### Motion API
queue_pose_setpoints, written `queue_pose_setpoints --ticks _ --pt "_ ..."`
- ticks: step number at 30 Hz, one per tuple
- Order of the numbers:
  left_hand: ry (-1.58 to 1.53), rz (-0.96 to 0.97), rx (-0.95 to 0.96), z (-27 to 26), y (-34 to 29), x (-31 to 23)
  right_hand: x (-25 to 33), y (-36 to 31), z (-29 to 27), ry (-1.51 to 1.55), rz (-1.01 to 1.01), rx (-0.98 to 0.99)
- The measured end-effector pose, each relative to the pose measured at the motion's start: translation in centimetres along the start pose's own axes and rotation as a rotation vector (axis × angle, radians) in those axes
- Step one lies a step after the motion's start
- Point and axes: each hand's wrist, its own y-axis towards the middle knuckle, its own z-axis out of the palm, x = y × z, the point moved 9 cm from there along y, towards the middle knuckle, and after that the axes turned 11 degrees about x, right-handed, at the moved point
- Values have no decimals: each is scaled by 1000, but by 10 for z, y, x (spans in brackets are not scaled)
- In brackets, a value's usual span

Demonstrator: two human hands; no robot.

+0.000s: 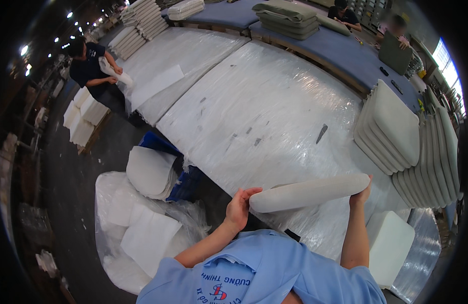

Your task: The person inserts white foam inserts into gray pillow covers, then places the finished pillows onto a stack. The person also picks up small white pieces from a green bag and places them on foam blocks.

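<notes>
A light grey, padded seat cushion [307, 194] is held edge-on in front of my body, above the near edge of the plastic-covered table [274, 116]. My left hand [239, 209] presses on its left end, with the fingers curled at the cushion's edge. At the other end my right hand [362, 195] grips the cushion's right edge, its fingers partly hidden behind it. To the right, a stack of similar grey cushions [388, 126] leans on the table, with another stack [434, 157] beside it.
White foam pads [152, 233] lie in a clear plastic bag [106, 202] at lower left, next to a blue bin [186, 185]. A white pad [388, 245] stands at lower right. Across the table, a co-worker [94, 71] handles a white piece. Green cushions [287, 19] sit on a blue table [340, 50].
</notes>
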Motion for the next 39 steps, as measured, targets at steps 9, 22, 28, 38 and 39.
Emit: queue_pose_setpoints --ticks 9,22,28,38,39 --pt "1018 -18 683 71 -12 -44 -20 -112 27 -115 -48 -188" --pt "1289 141 1431 224 -54 68 59 -238 85 -268 -49 -28" --pt "1138 -405 1580 158 -41 153 61 -266 39 -649 64 -148" --pt "995 -719 966 37 -13 99 80 -252 21 -743 88 -161" --pt "968 -676 900 35 -5 84 83 -244 33 -844 82 -126"
